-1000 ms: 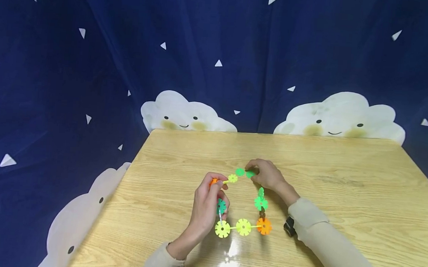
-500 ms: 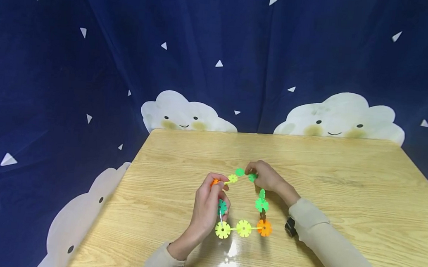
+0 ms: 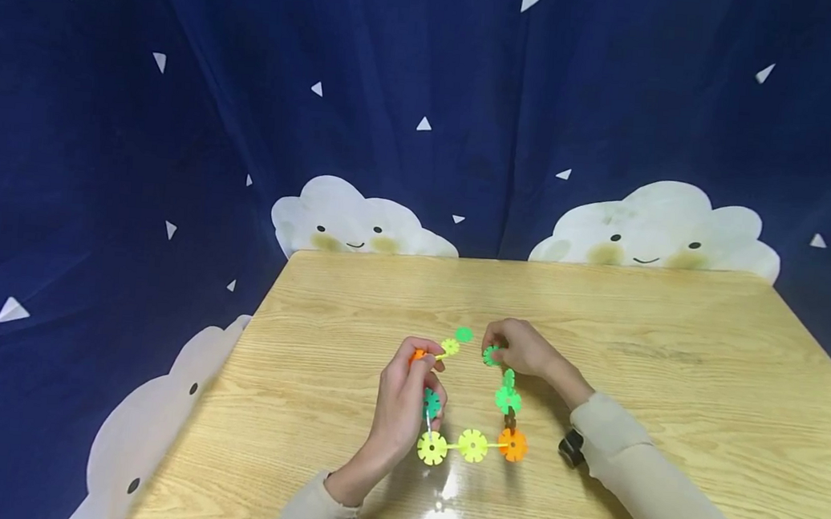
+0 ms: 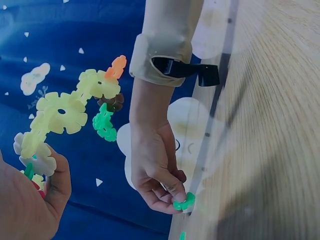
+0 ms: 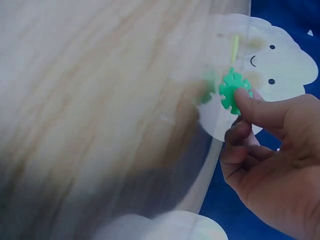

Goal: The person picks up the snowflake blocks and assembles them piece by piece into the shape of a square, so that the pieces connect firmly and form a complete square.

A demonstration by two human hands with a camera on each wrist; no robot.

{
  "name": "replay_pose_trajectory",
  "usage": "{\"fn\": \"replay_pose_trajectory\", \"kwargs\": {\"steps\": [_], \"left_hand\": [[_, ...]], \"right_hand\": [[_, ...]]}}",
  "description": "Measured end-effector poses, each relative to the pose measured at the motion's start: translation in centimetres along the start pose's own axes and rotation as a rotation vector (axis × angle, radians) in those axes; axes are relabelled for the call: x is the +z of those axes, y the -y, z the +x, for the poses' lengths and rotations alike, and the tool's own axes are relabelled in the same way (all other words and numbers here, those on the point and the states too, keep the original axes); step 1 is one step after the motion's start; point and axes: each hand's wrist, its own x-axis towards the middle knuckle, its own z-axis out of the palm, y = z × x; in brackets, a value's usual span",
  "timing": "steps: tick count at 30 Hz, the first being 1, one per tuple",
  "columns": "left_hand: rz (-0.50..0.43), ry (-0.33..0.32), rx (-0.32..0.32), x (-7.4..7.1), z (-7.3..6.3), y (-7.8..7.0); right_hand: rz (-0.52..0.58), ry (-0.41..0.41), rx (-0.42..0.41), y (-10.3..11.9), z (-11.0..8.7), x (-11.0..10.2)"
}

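My left hand (image 3: 400, 403) grips a chain of slotted plastic discs, covering part of it. The chain runs from an orange disc (image 3: 418, 356) and a small yellow disc (image 3: 450, 346), through a teal disc (image 3: 431, 404), to yellow discs (image 3: 472, 445) in front. From another orange disc (image 3: 513, 445) at the right corner, brown and green discs (image 3: 508, 400) lead back. Between thumb and fingers my right hand (image 3: 525, 352) pinches a separate green disc (image 5: 231, 92), just beyond the chain's green end. Another green disc (image 3: 463, 334) is farther back; whether it joins the yellow one is unclear.
A wooden table (image 3: 637, 404) lies under both hands, with a glare patch near its front. Behind it hangs a dark blue curtain (image 3: 400, 65) printed with white triangles and smiling clouds. Black straps with small devices (image 3: 571, 447) sit at the sleeve cuffs.
My right hand has drawn the pinched green disc rightward and closer to me, away from the farther green disc and nearer the chain's green end. The left hand has hardly moved.
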Motion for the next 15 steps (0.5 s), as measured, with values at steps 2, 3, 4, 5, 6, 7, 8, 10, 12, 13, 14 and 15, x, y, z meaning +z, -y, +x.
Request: {"fn": "replay_pose_trajectory", "kwargs": {"steps": [2, 3, 4, 5, 6, 7, 8, 10, 12, 13, 14, 15], "left_hand": [[-0.002, 0.003, -0.003, 0.0, -0.1, 0.0], [-0.004, 0.004, -0.006, 0.0, -0.1, 0.1], [-0.004, 0.005, -0.01, 0.0, -0.1, 0.1], [-0.005, 0.006, -0.012, 0.0, -0.1, 0.1], [-0.007, 0.008, -0.014, 0.0, -0.2, 0.1], [-0.009, 0.01, -0.017, 0.1, -0.2, 0.2], [-0.009, 0.011, -0.018, 0.1, -0.2, 0.2], [-0.008, 0.011, -0.014, 0.0, -0.2, 0.2], [-0.006, 0.011, -0.01, 0.0, -0.1, 0.2], [-0.006, 0.01, -0.01, 0.0, -0.1, 0.2], [-0.006, 0.009, -0.012, 0.0, -0.1, 0.2], [-0.006, 0.009, -0.014, 0.0, -0.1, 0.2]], "right_hand": [[0.034, 0.015, -0.019, 0.2, -0.3, -0.1], [0.053, 0.023, -0.027, 0.3, -0.4, -0.1], [0.071, 0.032, -0.031, 0.5, -0.6, -0.2], [0.087, 0.039, -0.035, 0.7, -0.7, -0.2], [0.102, 0.045, -0.036, 0.9, -0.9, -0.3], [0.12, 0.049, -0.037, 1.2, -1.1, -0.3], [0.138, 0.048, -0.041, 1.4, -1.2, -0.4], [0.167, 0.03, -0.055, 1.9, -1.6, -0.6], [0.198, 0.008, -0.071, 2.3, -2.0, -0.8], [0.217, -0.003, -0.08, 2.5, -2.3, -0.9], [0.234, -0.016, -0.085, 2.7, -2.6, -1.0], [0.25, -0.029, -0.089, 2.9, -2.9, -1.0]]}}
